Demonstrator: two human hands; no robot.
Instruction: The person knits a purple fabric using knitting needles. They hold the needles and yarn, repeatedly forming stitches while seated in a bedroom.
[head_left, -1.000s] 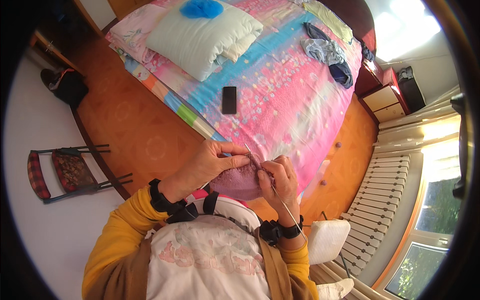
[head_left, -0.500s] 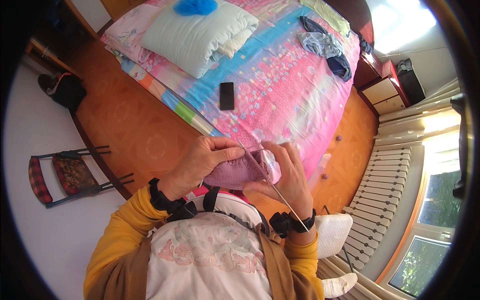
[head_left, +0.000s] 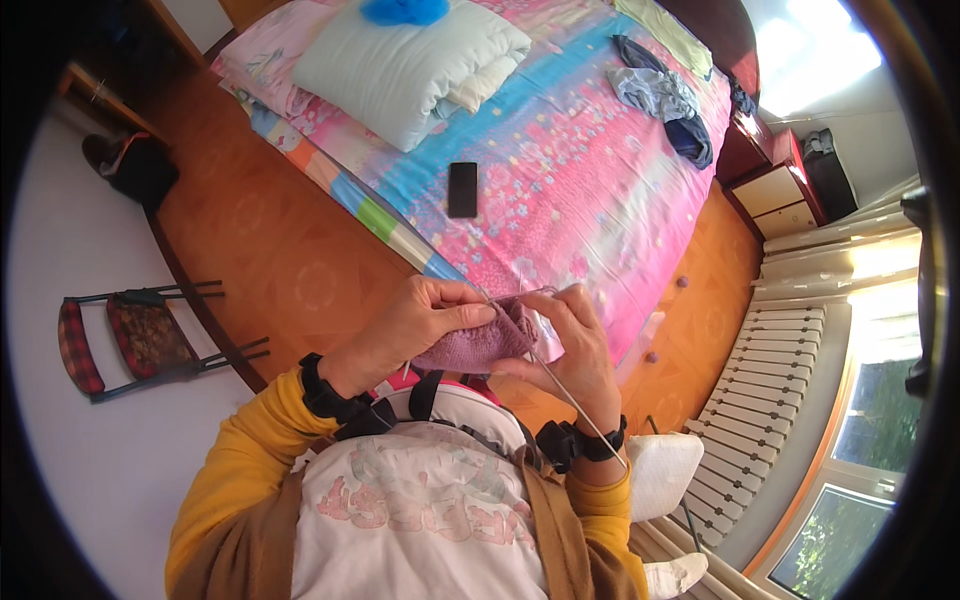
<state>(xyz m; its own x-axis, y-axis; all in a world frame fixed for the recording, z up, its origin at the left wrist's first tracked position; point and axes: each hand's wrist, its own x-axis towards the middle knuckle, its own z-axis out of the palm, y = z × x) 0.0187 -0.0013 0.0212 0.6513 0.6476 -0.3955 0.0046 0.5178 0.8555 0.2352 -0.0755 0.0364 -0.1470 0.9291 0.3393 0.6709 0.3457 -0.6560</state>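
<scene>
Between my hands is a piece of mauve knitting on thin knitting needles. My left hand pinches its upper left edge, thumb on top near a needle tip. My right hand is closed around the right edge, index finger bent over the top and thumb underneath. One long knitting needle slants from the work down past my right wrist. A short end of another needle pokes out below my left hand. Part of the fabric and the lower fingers are hidden.
Ahead stands a bed with a pink and blue flowered sheet, bearing a black phone, a folded quilt and clothes. A folding chair is at left, a radiator at right. Small purple balls lie on the floor.
The view has shifted slightly, so the room sits a little further right. My hands keep their hold on the knitting, with only small finger movements; the right index finger is more bent.
</scene>
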